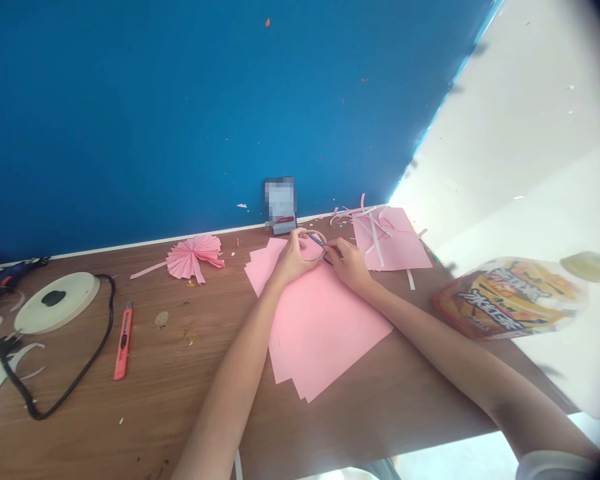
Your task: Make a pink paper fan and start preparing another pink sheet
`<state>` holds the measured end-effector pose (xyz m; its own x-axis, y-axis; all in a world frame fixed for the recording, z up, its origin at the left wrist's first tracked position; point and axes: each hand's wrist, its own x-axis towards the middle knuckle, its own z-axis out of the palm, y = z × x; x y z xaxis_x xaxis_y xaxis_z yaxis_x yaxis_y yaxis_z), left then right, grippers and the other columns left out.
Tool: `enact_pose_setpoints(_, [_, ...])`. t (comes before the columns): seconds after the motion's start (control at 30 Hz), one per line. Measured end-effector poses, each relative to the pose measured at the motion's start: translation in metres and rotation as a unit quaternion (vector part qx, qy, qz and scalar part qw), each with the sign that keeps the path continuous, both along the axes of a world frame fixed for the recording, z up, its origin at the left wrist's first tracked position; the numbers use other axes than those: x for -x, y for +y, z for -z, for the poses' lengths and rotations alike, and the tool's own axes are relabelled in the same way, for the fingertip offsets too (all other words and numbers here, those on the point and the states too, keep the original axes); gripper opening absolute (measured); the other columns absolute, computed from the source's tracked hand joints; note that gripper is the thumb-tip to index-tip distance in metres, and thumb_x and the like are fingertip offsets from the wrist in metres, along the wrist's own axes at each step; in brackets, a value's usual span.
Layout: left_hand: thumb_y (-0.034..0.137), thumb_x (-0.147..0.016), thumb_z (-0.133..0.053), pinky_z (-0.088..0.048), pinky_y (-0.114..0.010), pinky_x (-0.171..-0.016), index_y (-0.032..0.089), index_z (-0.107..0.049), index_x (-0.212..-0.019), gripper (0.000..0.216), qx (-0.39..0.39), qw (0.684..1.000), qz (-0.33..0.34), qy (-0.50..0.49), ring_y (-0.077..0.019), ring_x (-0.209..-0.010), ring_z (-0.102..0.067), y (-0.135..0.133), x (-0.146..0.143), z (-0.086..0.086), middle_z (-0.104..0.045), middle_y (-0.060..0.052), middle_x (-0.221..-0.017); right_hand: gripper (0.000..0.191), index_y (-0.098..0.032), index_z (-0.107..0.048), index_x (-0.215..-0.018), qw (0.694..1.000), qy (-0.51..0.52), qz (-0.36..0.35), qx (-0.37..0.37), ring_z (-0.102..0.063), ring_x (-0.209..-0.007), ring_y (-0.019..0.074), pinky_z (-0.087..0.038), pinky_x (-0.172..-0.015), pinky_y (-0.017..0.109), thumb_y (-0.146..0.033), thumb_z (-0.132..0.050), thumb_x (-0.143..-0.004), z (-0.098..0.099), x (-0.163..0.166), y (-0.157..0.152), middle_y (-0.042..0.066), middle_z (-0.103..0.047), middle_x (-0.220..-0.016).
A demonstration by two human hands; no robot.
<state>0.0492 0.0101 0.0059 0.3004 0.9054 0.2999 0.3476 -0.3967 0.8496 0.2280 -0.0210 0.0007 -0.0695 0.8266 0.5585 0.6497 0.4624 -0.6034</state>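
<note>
My left hand (294, 259) is closed around a thin ring that looks like a roll of tape (322, 237), held over the pink sheets. The fingertips of my right hand (347, 262) pinch at the ring's right edge; whether they grip a loose tape end is too small to tell. Beneath both hands lies an uneven stack of pink paper (325, 333) on the brown table (190, 400). Just behind the hands, a phone (281, 205) leans against the blue wall, its screen blurred.
Left are a pleated pink paper fan (196, 257), a red box cutter (123, 341) and a white round pad (63, 303) with a black cable (93, 357). Right are a pink sheet (405, 240) with paper strips (377, 241) and a large orange-labelled bottle (510, 298) beside my forearm.
</note>
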Motion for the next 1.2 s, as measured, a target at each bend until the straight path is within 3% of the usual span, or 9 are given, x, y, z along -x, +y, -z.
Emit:
enact_pose_setpoints(0.3, [0.038, -0.06, -0.08, -0.044, -0.033, -0.083, 0.025, -0.034, -0.126, 0.082, 0.016, 0.999, -0.018, -0.024, -0.0167, -0.092, -0.055, 0.004, 0.0, 0.004, -0.054, -0.01, -0.121, 0.016, -0.022, -0.05, -0.089, 0.997, -0.047, 0.055, 0.033, -0.059, -0.071, 0.021, -0.039, -0.06, 0.031, -0.03, -0.038, -0.095, -0.001, 0.0, 0.002, 0.005, -0.065, -0.08])
enact_pose_setpoints(0.4, [0.038, -0.059, -0.081, -0.044, -0.033, -0.082, 0.025, -0.033, -0.126, 0.084, 0.018, 0.999, -0.016, -0.027, -0.0165, -0.091, -0.055, 0.005, 0.0, 0.005, -0.053, -0.011, -0.123, 0.015, -0.022, -0.05, -0.093, 0.997, -0.004, 0.071, 0.022, -0.059, -0.071, 0.0203, -0.042, -0.062, 0.032, -0.029, -0.037, -0.094, 0.0, -0.003, 0.003, 0.005, -0.064, -0.082])
enact_pose_setpoints(0.53, [0.037, -0.06, -0.08, -0.045, -0.033, -0.081, 0.026, -0.032, -0.128, 0.084, 0.018, 0.999, -0.014, -0.029, -0.0158, -0.089, -0.054, 0.005, 0.002, 0.006, -0.052, -0.01, -0.123, 0.022, -0.021, -0.051, -0.108, 0.986, 0.081, 0.134, -0.054, -0.058, -0.084, 0.0216, -0.047, -0.073, 0.037, -0.03, -0.047, -0.089, 0.001, -0.009, 0.007, 0.009, -0.062, -0.101])
enact_pose_setpoints(0.67, [0.037, -0.06, -0.08, -0.045, -0.033, -0.08, 0.027, -0.033, -0.128, 0.083, 0.021, 0.999, -0.017, -0.027, -0.0152, -0.088, -0.054, 0.005, 0.001, 0.005, -0.052, -0.01, -0.122, 0.017, -0.021, -0.057, -0.091, 0.977, 0.116, 0.176, 0.008, -0.057, -0.071, 0.0208, -0.048, -0.068, 0.039, -0.036, -0.051, -0.087, 0.0, -0.013, 0.01, 0.006, -0.062, -0.082])
enact_pose_setpoints(0.73, [0.039, -0.06, -0.08, -0.045, -0.033, -0.08, 0.027, -0.033, -0.128, 0.083, 0.023, 0.999, -0.018, -0.027, -0.0151, -0.087, -0.054, 0.004, 0.001, 0.004, -0.053, -0.01, -0.122, 0.018, -0.02, -0.057, -0.093, 0.98, 0.123, 0.153, 0.015, -0.058, -0.073, 0.0204, -0.048, -0.068, 0.038, -0.034, -0.046, -0.089, -0.002, -0.012, 0.009, 0.006, -0.063, -0.085])
enact_pose_setpoints(0.87, [0.043, -0.06, -0.08, -0.045, -0.032, -0.079, 0.026, -0.034, -0.128, 0.083, 0.026, 0.999, -0.014, -0.026, -0.015, -0.087, -0.054, 0.002, 0.0, 0.001, -0.054, -0.01, -0.121, 0.034, -0.022, -0.047, -0.121, 0.99, 0.125, 0.051, -0.027, -0.06, -0.086, 0.0198, -0.05, -0.07, 0.035, -0.028, -0.048, -0.088, -0.009, -0.006, 0.003, 0.01, -0.061, -0.109])
enact_pose_setpoints(1.0, [0.046, -0.06, -0.08, -0.045, -0.031, -0.077, 0.025, -0.035, -0.127, 0.083, 0.034, 0.999, -0.021, -0.023, -0.0149, -0.086, -0.054, 0.003, 0.0, 0.001, -0.054, -0.011, -0.121, 0.048, -0.025, -0.04, -0.131, 0.994, 0.099, -0.041, 0.004, -0.06, -0.086, 0.0188, -0.051, -0.07, 0.034, -0.029, -0.055, -0.085, -0.009, 0.0, 0.001, 0.008, -0.062, -0.108])
enact_pose_setpoints(1.2, [0.047, -0.06, -0.08, -0.045, -0.031, -0.079, 0.025, -0.033, -0.127, 0.085, 0.034, 0.999, -0.014, -0.025, -0.0149, -0.087, -0.055, 0.006, 0.001, 0.004, -0.052, -0.011, -0.124, 0.052, -0.024, -0.04, -0.132, 0.995, 0.078, -0.061, 0.011, -0.06, -0.085, 0.018, -0.05, -0.071, 0.033, -0.026, -0.058, -0.084, -0.003, -0.001, 0.006, 0.006, -0.061, -0.103])
